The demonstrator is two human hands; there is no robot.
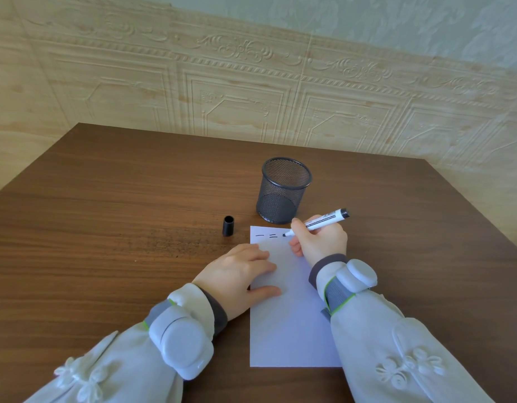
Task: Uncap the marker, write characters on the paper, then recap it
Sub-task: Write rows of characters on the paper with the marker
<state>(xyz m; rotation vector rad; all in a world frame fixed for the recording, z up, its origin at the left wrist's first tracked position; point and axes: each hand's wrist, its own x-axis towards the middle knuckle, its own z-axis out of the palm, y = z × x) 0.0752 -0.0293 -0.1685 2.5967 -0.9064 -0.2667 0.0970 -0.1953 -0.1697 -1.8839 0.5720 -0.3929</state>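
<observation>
- Head view: a white sheet of paper lies lengthwise on a dark wood-grain table, its far edge near the base of a black mesh pen cup.
- The right hand has its fingers closed around a white-barrelled marker, held at a slant with the black tip touching the paper at the top, the black rear end pointing away to the right.
- Along the top of the sheet there are black strokes: one single horizontal dash, then two short stacked dashes, and the tip rests just to the right of these, where a small dark mark begins.
- The left hand lies flat, palm down, fingers together and spread over the left edge of the paper, thumb reaching onto the sheet; it grips nothing and presses the page against the table.
- The black cap stands upright on the table, open end up, just beside the top left corner of the paper and apart from both hands.
- Both forearms wear pale sleeves with knotted cloth fastenings, and each wrist carries a grey strap with a rounded white device.
- Behind the table rises a wall with embossed cream panelling.
</observation>
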